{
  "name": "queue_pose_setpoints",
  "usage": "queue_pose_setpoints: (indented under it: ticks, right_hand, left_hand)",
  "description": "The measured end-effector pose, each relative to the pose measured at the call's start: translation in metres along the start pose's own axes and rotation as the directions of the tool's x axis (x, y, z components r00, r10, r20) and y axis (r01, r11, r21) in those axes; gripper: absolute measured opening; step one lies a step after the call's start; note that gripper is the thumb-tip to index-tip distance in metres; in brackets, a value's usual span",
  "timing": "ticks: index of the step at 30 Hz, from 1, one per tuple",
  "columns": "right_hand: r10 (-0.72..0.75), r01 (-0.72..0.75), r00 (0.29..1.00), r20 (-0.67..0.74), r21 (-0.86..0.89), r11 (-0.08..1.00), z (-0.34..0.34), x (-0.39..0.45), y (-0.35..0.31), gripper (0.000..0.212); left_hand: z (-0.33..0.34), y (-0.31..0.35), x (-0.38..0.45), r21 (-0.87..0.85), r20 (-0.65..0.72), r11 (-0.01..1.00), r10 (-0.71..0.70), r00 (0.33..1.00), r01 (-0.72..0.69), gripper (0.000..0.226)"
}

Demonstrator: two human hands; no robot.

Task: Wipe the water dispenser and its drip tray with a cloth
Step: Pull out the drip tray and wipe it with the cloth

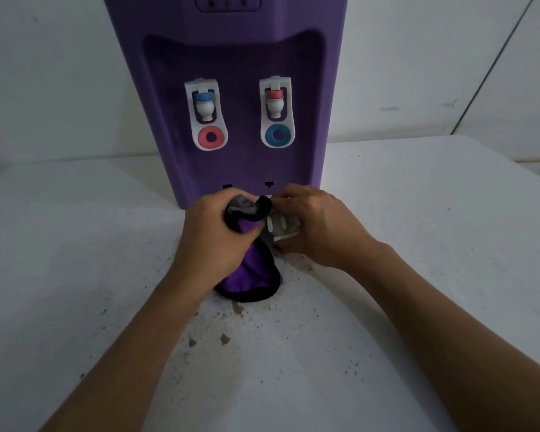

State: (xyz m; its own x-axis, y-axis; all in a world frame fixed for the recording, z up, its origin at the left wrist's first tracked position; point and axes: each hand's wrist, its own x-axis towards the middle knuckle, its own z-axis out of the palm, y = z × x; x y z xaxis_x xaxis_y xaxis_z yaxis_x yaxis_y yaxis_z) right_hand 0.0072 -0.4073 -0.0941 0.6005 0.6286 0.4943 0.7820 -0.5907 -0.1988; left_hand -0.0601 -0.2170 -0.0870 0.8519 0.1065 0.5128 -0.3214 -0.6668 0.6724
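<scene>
Just in front of the purple water dispenser, the right hand grips the white drip tray, fingers curled round it. Beside it, touching the tray, the left hand clutches a bunched purple cloth, which hangs to the speckled table.

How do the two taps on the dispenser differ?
The left tap has a blue cap above its spout and a red ring on its paddle; the right tap has a red cap and a blue ring. Both sit in white housings, side by side in the purple dispenser recess.
</scene>
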Motion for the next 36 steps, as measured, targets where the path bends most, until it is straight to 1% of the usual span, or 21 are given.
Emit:
queue_pose_setpoints:
  ticks: [3,5,7,9,10,12,13,14,15,16,19,21,23,26,29,33,34,35,36]
  right_hand:
    - [0.004,-0.004,1.0,-0.004,0.006,1.0,0.0,0.0,0.001,0.059]
    - [0.003,-0.003,1.0,-0.005,0.028,1.0,0.0,-0.001,0.001,0.056]
    - [0.01,-0.01,1.0,-0.004,0.038,0.999,0.001,-0.001,0.002,0.053]
    - [0.025,-0.025,1.0,0.009,0.05,0.998,0.002,-0.001,0.004,0.051]
    - [0.029,-0.03,0.999,0.018,0.055,0.998,0.002,-0.001,0.004,0.052]
    - [0.021,-0.022,1.0,0.023,0.054,0.998,0.001,-0.001,0.006,0.057]
    - [0.016,-0.018,1.0,0.023,0.056,0.998,0.001,-0.002,0.006,0.058]
    - [0.015,-0.017,1.0,0.021,0.063,0.998,0.001,-0.002,0.007,0.059]
    - [0.017,-0.018,1.0,0.019,0.072,0.997,0.001,-0.002,0.007,0.058]
    - [0.018,-0.019,1.0,0.02,0.074,0.997,0.001,-0.002,0.006,0.057]
    - [0.018,-0.019,1.0,0.019,0.059,0.998,0.001,0.001,0.005,0.054]
    - [0.025,-0.026,1.0,0.019,0.062,0.998,0.0,0.001,0.004,0.052]
    - [0.033,-0.034,0.999,0.02,0.075,0.997,0.001,0.001,0.005,0.052]
    - [0.036,-0.038,0.999,0.029,0.072,0.997,0.002,-0.001,0.006,0.055]
    - [0.039,-0.041,0.999,0.034,0.053,0.998,0.002,0.0,0.007,0.061]
    - [0.031,-0.032,0.999,0.043,0.023,0.999,0.0,0.001,0.008,0.061]
    - [0.026,-0.026,0.999,0.044,0.016,1.0,0.0,0.001,0.007,0.06]
    - [0.022,-0.022,0.999,0.04,0.009,1.0,-0.001,0.001,0.006,0.06]
    - [0.02,-0.02,0.999,0.035,0.001,1.0,-0.001,0.0,0.005,0.06]
  left_hand:
    - [0.007,0.003,-0.001,-0.002,-0.06,1.0,0.021,0.998,-0.022,0.022]
    - [0.009,0.005,0.0,0.036,-0.064,0.999,0.039,0.997,-0.036,0.021]
    - [0.008,0.008,0.001,0.103,-0.015,0.994,0.047,0.999,-0.045,0.023]
    - [0.006,0.013,0.001,0.215,0.074,0.975,0.033,0.997,-0.048,0.029]
    - [0.005,0.016,0.0,0.304,0.126,0.95,0.032,0.992,-0.07,0.033]
    - [0.01,0.025,0.0,0.51,0.203,0.844,0.07,0.977,-0.167,0.04]
    - [0.014,0.031,-0.001,0.576,0.214,0.793,0.091,0.973,-0.201,0.044]
    - [0.017,0.035,-0.002,0.609,0.205,0.766,0.099,0.974,-0.207,0.048]
    - [0.02,0.037,-0.003,0.618,0.185,0.763,0.097,0.978,-0.192,0.05]
    - [0.022,0.037,-0.003,0.596,0.149,0.787,0.088,0.985,-0.16,0.048]
    - [0.017,0.032,-0.001,0.394,0.015,0.918,0.034,0.999,-0.037,0.031]
    - [0.013,0.027,0.001,0.304,-0.031,0.953,0.02,0.999,-0.009,0.028]
    - [0.012,0.025,0.002,0.273,0.005,0.962,0.024,1.0,-0.024,0.029]
    - [0.01,0.023,0.003,0.292,0.09,0.954,0.041,0.995,-0.065,0.042]
    - [0.007,0.023,0.004,0.355,0.172,0.928,0.052,0.984,-0.111,0.057]
    - [0.012,0.029,-0.001,0.485,0.201,0.866,0.023,0.979,-0.12,0.079]
    - [0.012,0.029,-0.002,0.504,0.21,0.855,0.015,0.978,-0.122,0.081]
    - [0.011,0.028,-0.002,0.494,0.226,0.86,0.016,0.974,-0.128,0.077]
    - [0.009,0.025,-0.001,0.457,0.242,0.88,0.019,0.97,-0.131,0.069]
